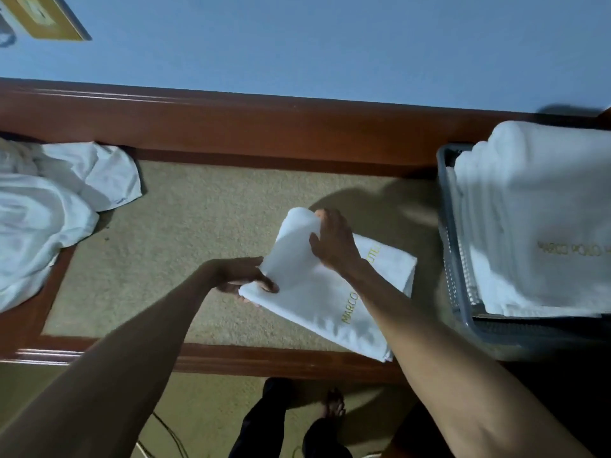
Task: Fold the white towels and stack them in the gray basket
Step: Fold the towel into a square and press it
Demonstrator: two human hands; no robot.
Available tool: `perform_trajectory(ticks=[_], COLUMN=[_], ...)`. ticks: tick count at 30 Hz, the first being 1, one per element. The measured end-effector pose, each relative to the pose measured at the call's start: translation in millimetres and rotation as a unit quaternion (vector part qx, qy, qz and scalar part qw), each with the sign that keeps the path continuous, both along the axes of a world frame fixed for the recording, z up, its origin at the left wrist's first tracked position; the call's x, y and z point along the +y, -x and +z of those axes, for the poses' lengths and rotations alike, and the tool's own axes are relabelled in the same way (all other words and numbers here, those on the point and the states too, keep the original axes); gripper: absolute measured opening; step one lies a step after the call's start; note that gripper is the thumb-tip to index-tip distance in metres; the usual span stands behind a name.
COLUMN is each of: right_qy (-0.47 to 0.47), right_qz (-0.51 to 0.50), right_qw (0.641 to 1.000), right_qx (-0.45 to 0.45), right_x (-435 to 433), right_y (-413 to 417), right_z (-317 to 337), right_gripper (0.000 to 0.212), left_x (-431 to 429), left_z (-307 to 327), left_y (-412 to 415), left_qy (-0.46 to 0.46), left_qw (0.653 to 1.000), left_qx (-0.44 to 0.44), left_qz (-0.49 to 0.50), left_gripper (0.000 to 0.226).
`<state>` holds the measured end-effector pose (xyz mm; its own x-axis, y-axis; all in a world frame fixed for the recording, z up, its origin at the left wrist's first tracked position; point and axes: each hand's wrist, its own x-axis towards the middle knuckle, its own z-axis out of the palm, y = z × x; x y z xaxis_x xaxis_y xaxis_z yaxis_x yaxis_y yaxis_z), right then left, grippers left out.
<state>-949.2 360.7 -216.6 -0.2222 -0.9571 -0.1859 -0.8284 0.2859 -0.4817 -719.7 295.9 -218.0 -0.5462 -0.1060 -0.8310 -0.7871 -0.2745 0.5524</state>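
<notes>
The table (198, 226) in front of you has a tan, carpet-like top inside a reddish wooden frame, and it runs along a pale wall. At its left end lies a loose pile of unfolded white towels (43, 209), spilling over the frame. At the right end sits the gray basket (444, 193), and a tall stack of folded towels (535, 209) rises well above its rim, gold lettering on the top one.

Between them, nearer the basket, the towel (317, 292) you are working on lies partly folded on the tan surface, with gold lettering running along it. Both your forearms reach forward over the near edge of the table.

Your left hand (244, 279) meets the towel's left edge from the side: the thumb lies on top of the cloth and the fingers tuck beneath it, pinching the layers. Your right hand (334, 242) is palm down on the far part, its fingers curled together over the raised, rounded fold at the far corner.
</notes>
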Motion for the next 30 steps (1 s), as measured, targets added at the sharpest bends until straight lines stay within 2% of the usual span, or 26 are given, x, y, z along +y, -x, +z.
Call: perform_trajectory(ticks=[1, 4, 8, 12, 14, 16, 19, 20, 22, 25, 28, 30], right_qy=[0.009, 0.059, 0.102, 0.166, 0.185, 0.191, 0.065, 0.033, 0.033, 0.097, 0.168, 0.181], right_qz=[-0.009, -0.031, -0.073, -0.113, -0.115, -0.101, -0.052, -0.040, -0.036, -0.038, -0.055, -0.057], right_qw=[1.000, 0.998, 0.991, 0.976, 0.969, 0.967, 0.990, 0.992, 0.992, 0.981, 0.962, 0.958], right_qx=[-0.004, 0.014, 0.043, 0.085, 0.119, 0.136, 0.114, 0.115, 0.118, 0.162, 0.210, 0.215], right_x=[-6.9, -25.4, -45.0, -64.5, -72.3, -82.8, -95.1, -97.9, -100.5, -98.2, -96.4, -96.0], right_y=[-0.3, -1.6, 3.9, 17.7, 23.8, 28.5, 31.4, 32.4, 36.6, 43.1, 41.0, 40.4], right_z=[-0.9, -8.5, -18.7, -33.7, -39.1, -45.5, -59.9, -67.4, -78.9, -98.5, -109.9, -111.7], right_gripper=[0.053, 0.050, 0.047, 0.042, 0.040, 0.043, 0.068, 0.074, 0.075, 0.063, 0.057, 0.058], left_x=[-16.9, -67.9, -133.1, -162.6, -160.2, -149.4, -130.0, -125.7, -121.3, -122.3, -119.2, -117.6], left_z=[1.5, 18.8, 27.0, 21.0, 13.3, -6.8, -39.9, -47.4, -59.4, -73.9, -87.3, -92.9], left_y=[-1.9, 0.1, 17.4, 59.1, 77.3, 86.3, 91.9, 94.8, 101.2, 107.0, 108.5, 109.6], left_qy=[0.011, 0.089, 0.250, 0.412, 0.468, 0.534, 0.642, 0.652, 0.644, 0.631, 0.649, 0.656], left_qw=[1.000, 0.995, 0.966, 0.892, 0.858, 0.827, 0.764, 0.757, 0.764, 0.773, 0.757, 0.752], left_qx=[-0.009, -0.029, -0.036, 0.022, 0.034, 0.009, -0.026, -0.013, 0.011, -0.003, -0.024, -0.027], left_qz=[-0.017, -0.021, 0.062, 0.187, 0.211, 0.174, 0.066, 0.033, -0.024, -0.064, -0.069, -0.059], left_gripper=[0.073, 0.054, 0.061, 0.052, 0.047, 0.042, 0.048, 0.051, 0.057, 0.064, 0.068, 0.068])
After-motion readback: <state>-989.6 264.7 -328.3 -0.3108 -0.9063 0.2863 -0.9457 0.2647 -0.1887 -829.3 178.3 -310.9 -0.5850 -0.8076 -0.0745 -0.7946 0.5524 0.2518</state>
